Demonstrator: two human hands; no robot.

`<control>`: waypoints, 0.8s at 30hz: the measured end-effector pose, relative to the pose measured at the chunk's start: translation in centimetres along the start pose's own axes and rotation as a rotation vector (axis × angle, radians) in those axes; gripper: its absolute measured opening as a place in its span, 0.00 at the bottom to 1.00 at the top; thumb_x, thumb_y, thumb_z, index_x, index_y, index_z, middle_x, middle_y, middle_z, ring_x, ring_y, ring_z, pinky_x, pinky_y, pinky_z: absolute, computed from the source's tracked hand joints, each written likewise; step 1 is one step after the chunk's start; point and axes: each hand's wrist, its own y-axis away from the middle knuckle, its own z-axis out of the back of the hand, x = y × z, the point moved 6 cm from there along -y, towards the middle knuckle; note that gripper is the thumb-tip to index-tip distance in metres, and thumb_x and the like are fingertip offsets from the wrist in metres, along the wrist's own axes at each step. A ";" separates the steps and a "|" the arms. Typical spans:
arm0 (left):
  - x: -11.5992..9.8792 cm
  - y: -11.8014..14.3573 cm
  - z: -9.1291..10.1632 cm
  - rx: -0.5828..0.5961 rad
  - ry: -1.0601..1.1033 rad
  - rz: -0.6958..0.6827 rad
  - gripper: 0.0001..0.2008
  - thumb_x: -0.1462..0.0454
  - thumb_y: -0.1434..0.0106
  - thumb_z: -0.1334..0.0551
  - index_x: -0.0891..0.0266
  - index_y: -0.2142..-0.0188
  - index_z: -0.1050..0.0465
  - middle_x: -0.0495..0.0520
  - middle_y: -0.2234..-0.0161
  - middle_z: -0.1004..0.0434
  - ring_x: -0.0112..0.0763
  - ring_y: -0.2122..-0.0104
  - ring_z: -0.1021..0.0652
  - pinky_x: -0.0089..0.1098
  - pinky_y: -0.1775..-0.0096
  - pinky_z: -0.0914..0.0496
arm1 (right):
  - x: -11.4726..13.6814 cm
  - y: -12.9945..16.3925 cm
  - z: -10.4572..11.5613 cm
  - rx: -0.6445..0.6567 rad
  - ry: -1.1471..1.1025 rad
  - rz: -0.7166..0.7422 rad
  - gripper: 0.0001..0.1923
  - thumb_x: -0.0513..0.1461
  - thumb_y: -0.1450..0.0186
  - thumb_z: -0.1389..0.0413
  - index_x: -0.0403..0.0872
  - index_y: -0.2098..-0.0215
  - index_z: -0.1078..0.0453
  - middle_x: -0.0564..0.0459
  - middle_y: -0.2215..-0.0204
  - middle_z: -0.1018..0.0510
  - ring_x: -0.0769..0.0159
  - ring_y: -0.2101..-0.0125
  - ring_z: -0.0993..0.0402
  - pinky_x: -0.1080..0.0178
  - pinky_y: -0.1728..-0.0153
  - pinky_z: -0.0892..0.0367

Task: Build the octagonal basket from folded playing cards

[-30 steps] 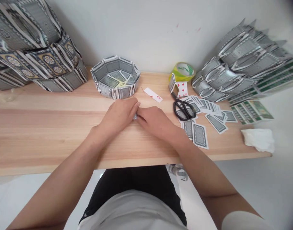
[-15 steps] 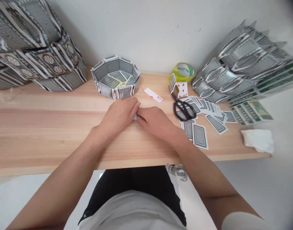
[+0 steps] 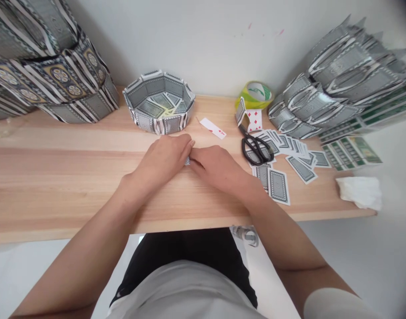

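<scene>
My left hand [image 3: 168, 153] and my right hand [image 3: 214, 166] meet over the middle of the wooden table, fingers closed together. Between them a small grey-patterned bit of a playing card [image 3: 187, 161] shows; the rest of it is hidden under the fingers. Just beyond my left hand stands a many-sided bowl made of folded cards [image 3: 146, 120], with loose cards inside. A cut white strip of card [image 3: 212, 128] with red marks lies beyond my right hand. To the right, black-handled scissors [image 3: 256, 148] rest on scattered grey-backed cards [image 3: 278, 186].
A roll of yellow-green tape [image 3: 251, 104] and a bent card with red diamonds [image 3: 254, 119] lie by the wall. Tall folded-card structures stand at left [image 3: 73, 84] and right [image 3: 335, 84]. Green printed card boxes [image 3: 352, 153] and a white tissue [image 3: 359, 192] are at the right end.
The view has shifted slightly. Both hands stay pressed together in nearly the same place, with the same bit of card showing between them.
</scene>
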 end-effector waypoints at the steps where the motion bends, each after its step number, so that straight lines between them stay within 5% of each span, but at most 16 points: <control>1: 0.0 0.0 0.0 0.008 -0.001 0.004 0.14 0.62 0.31 0.52 0.60 0.73 0.37 0.52 0.76 0.31 0.33 0.75 0.32 0.34 0.70 0.44 | 0.0 0.0 0.0 0.008 0.003 -0.002 0.13 0.38 0.31 0.55 0.43 0.63 0.29 0.46 0.69 0.20 0.62 0.70 0.27 0.64 0.72 0.48; 14: -0.7 0.4 -0.1 0.120 -0.056 0.061 0.14 0.64 0.31 0.51 0.60 0.73 0.35 0.52 0.76 0.30 0.34 0.74 0.29 0.33 0.70 0.43 | 0.5 0.7 0.4 0.100 0.038 -0.019 0.14 0.40 0.30 0.55 0.44 0.64 0.29 0.45 0.68 0.21 0.59 0.69 0.26 0.63 0.72 0.48; 24: -0.4 0.1 -0.1 0.088 -0.009 0.057 0.15 0.63 0.31 0.52 0.61 0.72 0.33 0.52 0.75 0.29 0.34 0.74 0.29 0.33 0.69 0.41 | 0.3 0.2 0.0 0.073 0.044 -0.002 0.14 0.39 0.30 0.55 0.44 0.63 0.29 0.45 0.66 0.20 0.59 0.67 0.25 0.63 0.71 0.47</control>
